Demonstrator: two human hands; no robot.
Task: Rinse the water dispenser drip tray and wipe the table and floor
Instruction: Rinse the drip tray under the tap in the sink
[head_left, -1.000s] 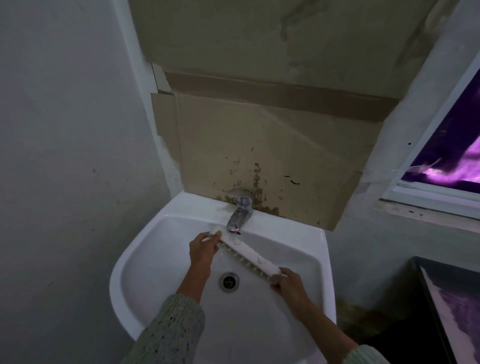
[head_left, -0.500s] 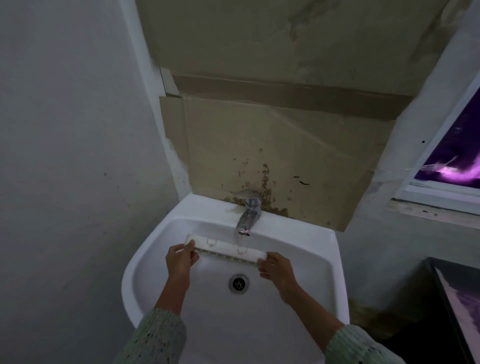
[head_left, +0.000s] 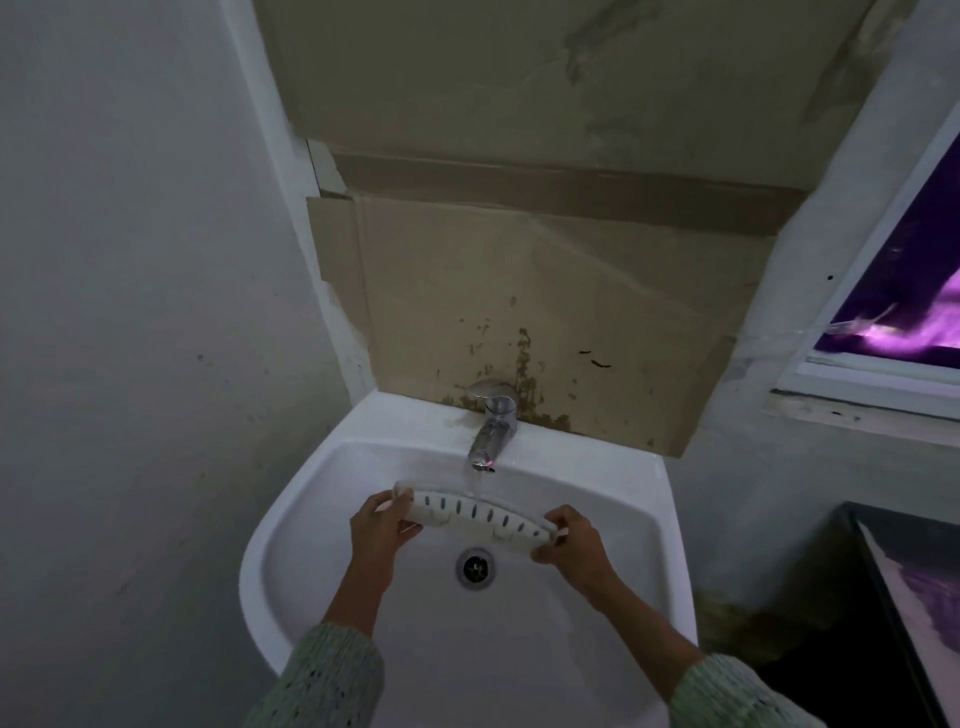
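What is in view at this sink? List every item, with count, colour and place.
drip tray: one, white with dark slots, held over the basin under the running water
tap: one, chrome, at the back of the sink, running
sink: one, white, against the wall
drain: one, metal, at the basin's bottom
cardboard: one sheet, brown and stained, on the wall behind the tap
window: one, white frame, at the right
hands: left hand and right hand, each gripping one end of the drip tray; pale green knitted sleeves
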